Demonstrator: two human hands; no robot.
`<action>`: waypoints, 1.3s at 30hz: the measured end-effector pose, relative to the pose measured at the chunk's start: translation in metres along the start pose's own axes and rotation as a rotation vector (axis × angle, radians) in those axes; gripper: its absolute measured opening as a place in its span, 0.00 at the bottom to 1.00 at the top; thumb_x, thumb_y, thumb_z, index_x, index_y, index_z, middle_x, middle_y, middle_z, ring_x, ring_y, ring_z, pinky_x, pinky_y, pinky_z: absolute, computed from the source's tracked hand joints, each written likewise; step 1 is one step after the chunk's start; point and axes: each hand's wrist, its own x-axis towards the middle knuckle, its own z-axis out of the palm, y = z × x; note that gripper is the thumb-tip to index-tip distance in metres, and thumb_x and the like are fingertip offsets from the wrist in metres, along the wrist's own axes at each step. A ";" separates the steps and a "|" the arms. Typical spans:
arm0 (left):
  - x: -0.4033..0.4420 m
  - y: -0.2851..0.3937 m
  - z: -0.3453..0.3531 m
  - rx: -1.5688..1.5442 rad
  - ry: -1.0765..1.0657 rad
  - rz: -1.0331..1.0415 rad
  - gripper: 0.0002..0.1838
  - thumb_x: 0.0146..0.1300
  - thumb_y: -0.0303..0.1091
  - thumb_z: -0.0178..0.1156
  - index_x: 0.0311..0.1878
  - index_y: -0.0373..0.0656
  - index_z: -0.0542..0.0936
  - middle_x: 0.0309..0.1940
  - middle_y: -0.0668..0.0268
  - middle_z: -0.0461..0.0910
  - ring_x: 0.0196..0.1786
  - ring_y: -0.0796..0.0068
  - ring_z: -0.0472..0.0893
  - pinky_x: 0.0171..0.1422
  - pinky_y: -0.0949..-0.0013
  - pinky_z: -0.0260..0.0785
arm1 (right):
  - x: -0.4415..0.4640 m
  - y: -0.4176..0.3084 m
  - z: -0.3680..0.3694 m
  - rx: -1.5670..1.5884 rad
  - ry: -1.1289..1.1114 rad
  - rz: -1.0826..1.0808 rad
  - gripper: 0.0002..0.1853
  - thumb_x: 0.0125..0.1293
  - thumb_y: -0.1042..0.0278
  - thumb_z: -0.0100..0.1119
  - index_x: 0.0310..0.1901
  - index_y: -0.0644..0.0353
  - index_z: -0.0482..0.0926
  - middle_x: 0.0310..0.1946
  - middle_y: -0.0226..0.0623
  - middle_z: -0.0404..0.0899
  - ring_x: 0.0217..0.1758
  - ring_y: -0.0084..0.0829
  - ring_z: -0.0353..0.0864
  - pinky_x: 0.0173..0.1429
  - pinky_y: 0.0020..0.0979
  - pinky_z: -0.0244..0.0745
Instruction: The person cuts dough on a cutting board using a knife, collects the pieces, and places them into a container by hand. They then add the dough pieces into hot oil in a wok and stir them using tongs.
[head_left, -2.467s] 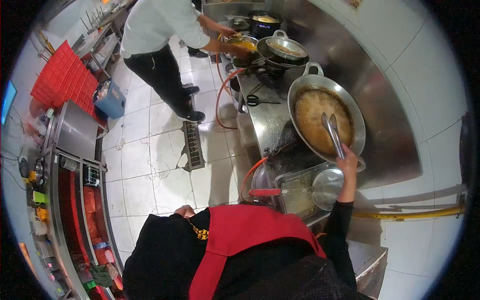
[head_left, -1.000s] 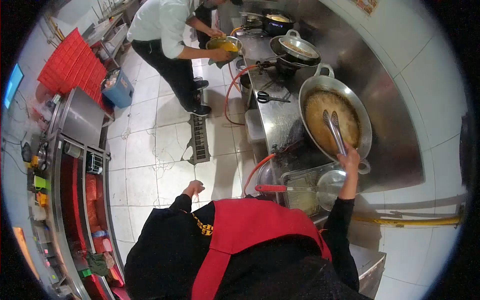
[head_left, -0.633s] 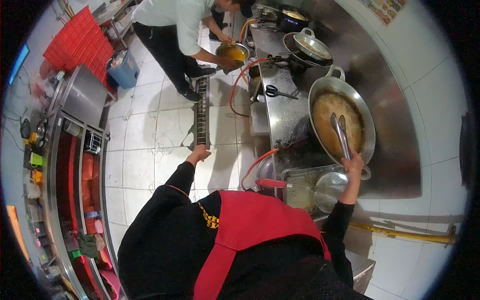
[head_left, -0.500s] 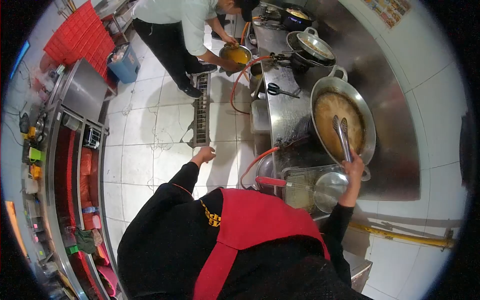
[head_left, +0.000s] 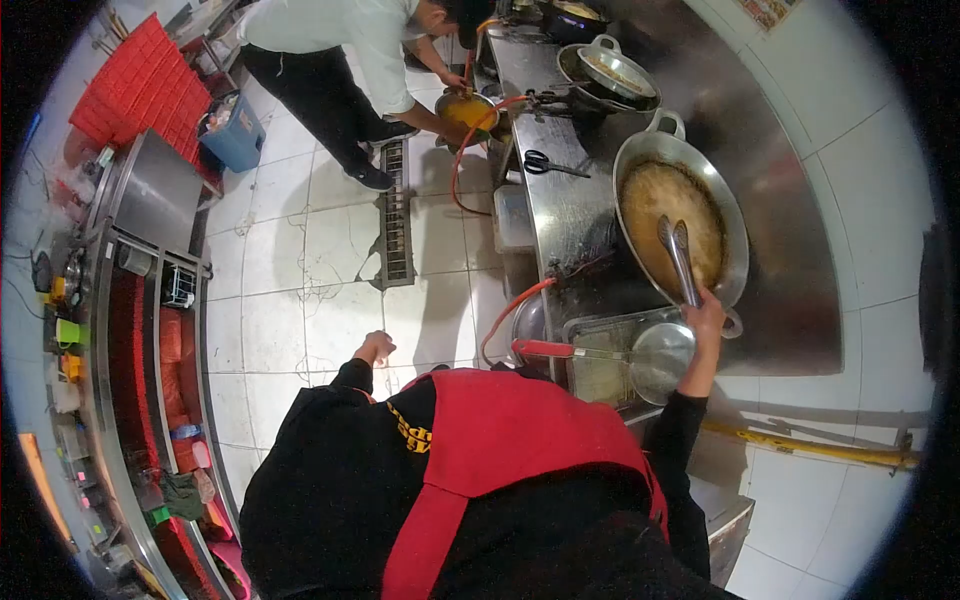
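My right hand (head_left: pixel 706 318) is closed around the handle end of metal tongs (head_left: pixel 683 265). The tips of the tongs reach into the frothy brown liquid (head_left: pixel 668 200) of a large two-handled wok (head_left: pixel 735 225). Just below that hand, a strainer (head_left: pixel 663 362) with a red handle (head_left: pixel 543 348) lies across a rectangular tray (head_left: pixel 598 385). My left hand (head_left: pixel 376 349) hangs over the tiled floor, away from the counter, with its fingers curled in and nothing visible in them.
A co-worker in a white top (head_left: pixel 375 45) bends over a metal bowl of yellow liquid (head_left: pixel 466 112). Black scissors (head_left: pixel 555 165) lie on the steel counter (head_left: pixel 560 215); smaller pans (head_left: pixel 618 75) stand farther back. A floor drain (head_left: pixel 396 225) and an orange hose (head_left: pixel 515 305) are nearby. Shelving (head_left: pixel 160 300) stands left.
My left hand has drawn back toward my body and its fingers have curled. My right hand still grips the tongs in the wok, their tips slightly lower-left. The whole view has shifted slightly.
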 end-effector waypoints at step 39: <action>-0.016 0.032 0.006 -0.050 0.158 0.045 0.22 0.48 0.43 0.52 0.46 0.40 0.74 0.35 0.57 0.78 0.27 0.66 0.80 0.43 0.73 0.70 | -0.005 -0.004 -0.002 0.031 -0.079 0.097 0.28 0.38 0.70 0.61 0.49 0.57 0.72 0.40 0.48 0.75 0.45 0.43 0.74 0.50 0.32 0.66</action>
